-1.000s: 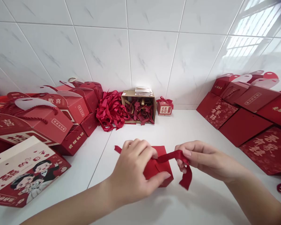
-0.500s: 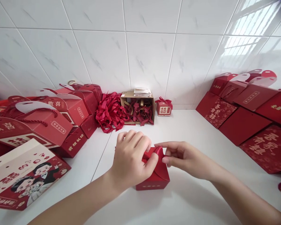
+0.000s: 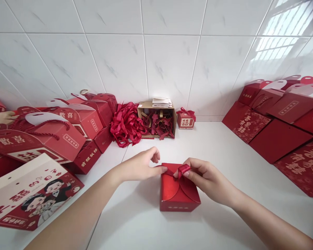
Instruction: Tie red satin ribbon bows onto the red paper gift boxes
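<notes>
The right hand (image 3: 210,177) is pinching a ribbon loop (image 3: 184,169) atop a red box (image 3: 171,189) at lower centre, its front lettering (image 3: 179,207) looking blurred. The left hand (image 3: 141,167) is holding curled fingers (image 3: 154,152) apart from its thumb (image 3: 159,170), ribbon contact unclear.

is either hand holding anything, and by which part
The right hand pinches the red ribbon by a loop over the box; whether the left hand also grips ribbon is unclear.

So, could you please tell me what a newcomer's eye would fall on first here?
Probably the bright red box at front centre, where the right hand holds a loop of red ribbon over its top. The tangled ribbon heap left of the open carton and the cartoon-couple package at lower left would likely come next.
</notes>
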The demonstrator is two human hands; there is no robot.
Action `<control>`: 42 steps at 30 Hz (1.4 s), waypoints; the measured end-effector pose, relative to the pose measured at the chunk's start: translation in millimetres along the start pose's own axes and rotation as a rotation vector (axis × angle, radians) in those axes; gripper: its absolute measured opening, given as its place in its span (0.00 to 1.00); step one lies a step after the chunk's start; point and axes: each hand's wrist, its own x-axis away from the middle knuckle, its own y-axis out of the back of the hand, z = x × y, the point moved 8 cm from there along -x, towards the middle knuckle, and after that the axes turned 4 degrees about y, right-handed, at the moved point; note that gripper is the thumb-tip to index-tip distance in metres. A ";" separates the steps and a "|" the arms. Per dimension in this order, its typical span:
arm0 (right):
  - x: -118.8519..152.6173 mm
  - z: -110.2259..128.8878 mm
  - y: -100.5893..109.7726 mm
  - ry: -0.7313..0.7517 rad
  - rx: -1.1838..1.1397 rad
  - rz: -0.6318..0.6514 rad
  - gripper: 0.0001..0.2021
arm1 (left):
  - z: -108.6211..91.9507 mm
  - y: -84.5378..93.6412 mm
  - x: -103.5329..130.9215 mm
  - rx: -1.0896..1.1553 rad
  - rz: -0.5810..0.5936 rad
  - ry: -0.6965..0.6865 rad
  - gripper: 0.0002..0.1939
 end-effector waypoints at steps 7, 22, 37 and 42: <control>2.4 1.0 0.5 -0.026 0.066 -0.029 0.13 | 19.2 -24.2 -18.9 0.201 0.317 0.033 0.20; -3.2 4.7 -6.8 -0.032 0.191 -0.108 0.07 | -92.2 15.2 12.2 -0.363 -0.202 -0.459 0.11; -0.3 1.6 -3.1 0.005 0.095 -0.142 0.20 | -35.6 -6.9 19.7 0.183 -0.169 -0.267 0.08; 0.6 -5.3 1.6 -0.011 -0.061 -0.263 0.11 | -42.7 -13.2 21.9 0.194 -0.145 -0.383 0.09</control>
